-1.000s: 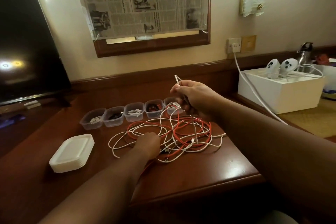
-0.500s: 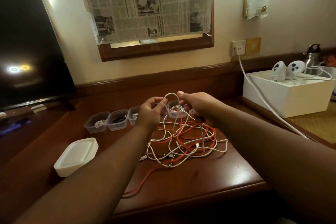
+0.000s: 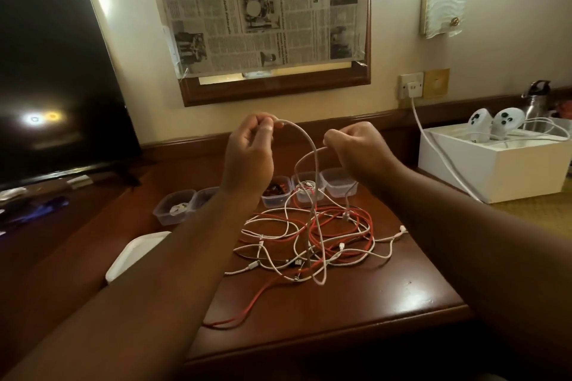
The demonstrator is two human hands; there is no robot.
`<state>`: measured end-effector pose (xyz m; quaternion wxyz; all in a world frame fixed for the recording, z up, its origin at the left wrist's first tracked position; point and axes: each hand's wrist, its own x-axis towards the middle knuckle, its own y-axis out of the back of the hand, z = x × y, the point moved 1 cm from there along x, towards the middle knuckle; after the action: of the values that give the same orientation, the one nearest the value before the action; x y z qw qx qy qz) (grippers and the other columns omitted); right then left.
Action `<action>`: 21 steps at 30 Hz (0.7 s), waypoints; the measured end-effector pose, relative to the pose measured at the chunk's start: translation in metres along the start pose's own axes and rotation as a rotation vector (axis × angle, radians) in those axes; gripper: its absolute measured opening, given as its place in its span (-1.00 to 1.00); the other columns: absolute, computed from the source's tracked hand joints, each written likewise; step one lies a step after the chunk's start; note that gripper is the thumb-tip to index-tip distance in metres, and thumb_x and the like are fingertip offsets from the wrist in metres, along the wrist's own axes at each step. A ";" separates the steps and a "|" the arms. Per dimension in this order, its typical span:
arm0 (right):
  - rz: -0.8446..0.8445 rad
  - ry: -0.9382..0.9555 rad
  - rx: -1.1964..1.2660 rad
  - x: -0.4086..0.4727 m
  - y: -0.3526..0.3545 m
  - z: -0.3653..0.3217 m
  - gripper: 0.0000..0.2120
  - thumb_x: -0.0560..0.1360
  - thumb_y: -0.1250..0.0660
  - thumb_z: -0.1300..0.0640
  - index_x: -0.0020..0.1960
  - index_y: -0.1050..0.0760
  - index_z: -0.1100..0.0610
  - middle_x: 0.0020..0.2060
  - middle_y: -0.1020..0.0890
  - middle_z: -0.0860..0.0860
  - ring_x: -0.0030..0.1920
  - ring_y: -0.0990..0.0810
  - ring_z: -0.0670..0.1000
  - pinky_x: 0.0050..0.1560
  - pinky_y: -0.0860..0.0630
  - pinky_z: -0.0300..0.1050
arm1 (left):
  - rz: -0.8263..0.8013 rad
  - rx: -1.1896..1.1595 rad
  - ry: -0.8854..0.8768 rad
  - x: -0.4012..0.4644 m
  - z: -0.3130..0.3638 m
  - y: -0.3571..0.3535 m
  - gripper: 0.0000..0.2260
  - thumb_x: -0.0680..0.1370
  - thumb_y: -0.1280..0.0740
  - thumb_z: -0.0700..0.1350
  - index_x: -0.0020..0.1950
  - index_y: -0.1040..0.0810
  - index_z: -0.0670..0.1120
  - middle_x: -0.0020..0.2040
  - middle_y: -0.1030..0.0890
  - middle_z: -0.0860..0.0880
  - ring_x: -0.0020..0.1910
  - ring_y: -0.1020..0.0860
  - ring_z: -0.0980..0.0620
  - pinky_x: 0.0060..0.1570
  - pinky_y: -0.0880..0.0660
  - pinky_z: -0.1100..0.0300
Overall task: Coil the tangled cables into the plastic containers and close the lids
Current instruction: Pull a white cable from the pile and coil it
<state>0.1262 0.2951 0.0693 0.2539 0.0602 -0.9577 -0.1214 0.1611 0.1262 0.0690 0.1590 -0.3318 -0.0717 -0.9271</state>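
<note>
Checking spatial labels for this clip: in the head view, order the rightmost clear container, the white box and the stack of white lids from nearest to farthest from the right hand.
From the right hand:
1. Rightmost clear container, just below the hand on the desk.
2. White box, off to the right.
3. Stack of white lids, far left, partly behind the left forearm.

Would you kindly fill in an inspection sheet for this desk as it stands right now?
Surface: wooden desk, glossy.
Job's things: row of open containers, some holding coiled cables; stack of lids at left.
Clutter: nothing seen.
Hands: left hand and right hand each pinch a raised white cable.
Cables: tangle of red and white cables on the desk.
Surroundings: television, white box, wall socket.
</note>
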 end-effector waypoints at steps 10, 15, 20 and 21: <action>-0.207 -0.076 0.157 -0.015 -0.017 -0.013 -0.86 0.57 -0.22 0.22 -0.09 -0.53 0.20 -0.30 -0.56 0.08 -0.26 -0.56 0.06 -0.15 -0.57 -0.02 | -0.194 -0.086 0.194 -0.005 0.024 0.013 -0.70 0.68 -0.08 -0.10 -0.20 -0.45 -0.06 -0.46 -0.30 0.05 -0.49 -0.27 0.10 -0.45 -0.24 0.21; -0.166 -0.038 0.266 -0.035 -0.027 -0.032 -0.68 0.64 -0.19 0.09 -0.25 -0.47 0.17 -0.52 -0.47 -0.04 -0.52 -0.41 -0.09 -0.50 -0.35 -0.27 | -0.217 -0.293 0.512 -0.016 0.026 0.010 -0.71 0.67 -0.10 -0.06 -0.22 -0.45 -0.05 -0.40 -0.31 0.01 -0.42 -0.29 0.07 -0.39 -0.29 0.19; 0.004 0.081 0.036 -0.036 -0.033 -0.040 -0.68 0.58 -0.27 -0.14 -0.12 -0.47 0.12 -0.31 -0.54 0.00 -0.36 -0.48 -0.07 -0.35 -0.45 -0.20 | -0.115 -0.426 0.670 -0.021 0.035 0.007 -0.77 0.66 -0.16 -0.10 -0.05 -0.56 -0.14 -0.26 -0.60 -0.09 -0.22 -0.61 -0.02 -0.08 -0.59 0.05; 0.117 0.151 -0.031 -0.035 -0.031 -0.040 -0.74 0.55 -0.32 -0.10 -0.11 -0.42 0.08 -0.27 -0.50 -0.02 -0.32 -0.44 -0.09 -0.33 -0.43 -0.24 | -0.110 -0.434 0.687 -0.021 0.036 0.007 -0.78 0.66 -0.16 -0.10 -0.05 -0.55 -0.13 -0.24 -0.60 -0.10 -0.16 -0.59 -0.04 0.05 -0.53 0.00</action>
<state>0.1786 0.2633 0.0784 0.3328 0.0092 -0.9357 -0.1165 0.2002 0.1331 0.0836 0.0500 -0.0243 0.1652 -0.9847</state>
